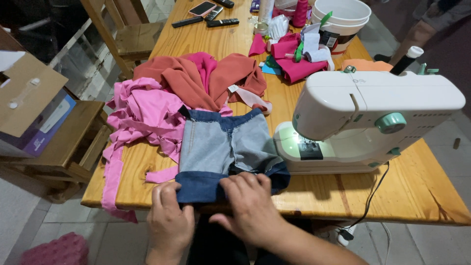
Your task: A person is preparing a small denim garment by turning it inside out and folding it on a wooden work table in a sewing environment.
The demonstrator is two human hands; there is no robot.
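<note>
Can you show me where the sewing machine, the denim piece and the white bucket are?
sewing machine [378, 98]: head view, on its white upper body.
denim piece [221, 145]: head view, on its pale inner side.
white bucket [343, 17]: head view, on its rim at the table's far end.
</note>
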